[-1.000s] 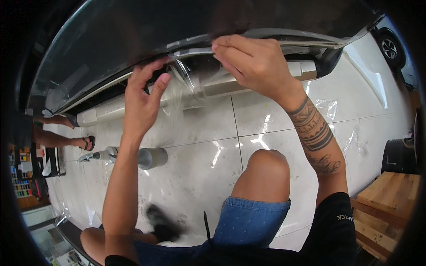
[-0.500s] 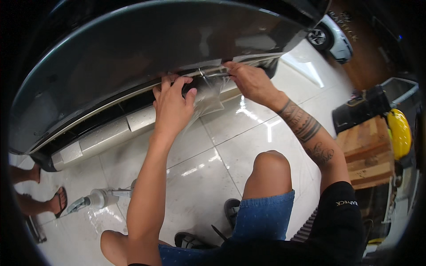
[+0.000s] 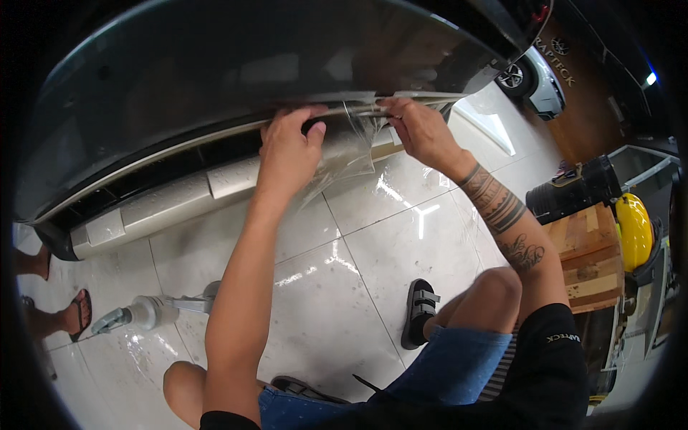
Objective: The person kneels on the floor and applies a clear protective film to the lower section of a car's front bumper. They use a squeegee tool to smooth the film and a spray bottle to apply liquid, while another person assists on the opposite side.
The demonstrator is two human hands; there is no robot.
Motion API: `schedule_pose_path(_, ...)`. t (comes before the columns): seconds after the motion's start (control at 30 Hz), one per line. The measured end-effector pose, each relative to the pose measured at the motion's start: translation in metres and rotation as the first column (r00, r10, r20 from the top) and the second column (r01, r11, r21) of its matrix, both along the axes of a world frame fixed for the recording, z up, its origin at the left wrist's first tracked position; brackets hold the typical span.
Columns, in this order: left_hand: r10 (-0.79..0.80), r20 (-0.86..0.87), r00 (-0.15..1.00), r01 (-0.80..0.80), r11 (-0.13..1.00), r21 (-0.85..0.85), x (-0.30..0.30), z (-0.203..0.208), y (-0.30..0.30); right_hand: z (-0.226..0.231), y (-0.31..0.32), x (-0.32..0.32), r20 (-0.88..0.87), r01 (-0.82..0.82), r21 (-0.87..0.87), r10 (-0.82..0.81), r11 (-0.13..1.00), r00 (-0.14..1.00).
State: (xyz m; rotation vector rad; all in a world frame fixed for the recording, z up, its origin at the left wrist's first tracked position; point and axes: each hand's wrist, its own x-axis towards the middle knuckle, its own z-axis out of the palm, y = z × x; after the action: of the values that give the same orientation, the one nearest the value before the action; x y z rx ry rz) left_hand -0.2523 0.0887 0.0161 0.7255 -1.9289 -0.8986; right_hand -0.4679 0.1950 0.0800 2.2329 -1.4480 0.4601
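Note:
A dark glossy car panel [image 3: 215,79] curves across the top, with a pale trim strip [image 3: 165,154] along its lower edge. My left hand [image 3: 292,147] rests at that edge, thumb apart from the fingers, which touch the edge. To its right, a sheet of clear film [image 3: 347,154] hangs down, wrinkled and bunched near my right fingers. My right hand [image 3: 428,136] is closed at the same edge, with a slim silvery tool [image 3: 370,113] showing at its fingertips. Its exact kind is too small to tell.
Below the panel runs a silver bumper section [image 3: 161,208] with water drops. A spray bottle [image 3: 143,312] lies on the wet tiled floor [image 3: 322,279]. Another person's sandalled foot [image 3: 80,315] is at left. On the right are a wooden box [image 3: 588,254], a black bucket [image 3: 573,190] and a yellow rounded object [image 3: 636,229].
Both hands stay at the panel edge and appear slightly further right in the picture. My right knee has swung to the right, bringing the sandal into fuller view. The camera view has shifted.

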Motion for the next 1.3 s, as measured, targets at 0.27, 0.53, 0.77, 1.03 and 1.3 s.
schedule_pose_path(0.27,0.055,-0.193,0.98,-0.018,0.982,0.188,-0.011,0.003,0.015,-0.016,-0.025,-0.03,0.072,-0.339,-0.28,0.372,0.898,0.925)
schedule_pose_path(0.53,0.28,-0.798,0.533,0.146,0.899,0.413,0.033,0.005,0.052,-0.038,0.001,-0.045,0.401,-0.36,-0.241,0.43,0.901,0.809)
schedule_pose_path(0.77,0.3,-0.633,0.713,-0.134,0.945,0.297,-0.002,0.01,0.099,-0.052,0.038,-0.086,0.566,-0.292,-0.041,0.263,0.956,0.781)
schedule_pose_path(1.03,0.872,-0.438,0.221,-0.895,0.002,-0.447,0.115,0.012,-0.014,-0.037,0.058,-0.12,0.386,-0.359,0.001,0.331,0.933,0.861)
schedule_pose_path(1.3,0.647,-0.35,0.678,-0.735,0.617,-0.283,-0.067,-0.01,0.075,-0.084,0.128,-0.156,0.808,-0.163,0.212,-0.078,0.964,0.584)
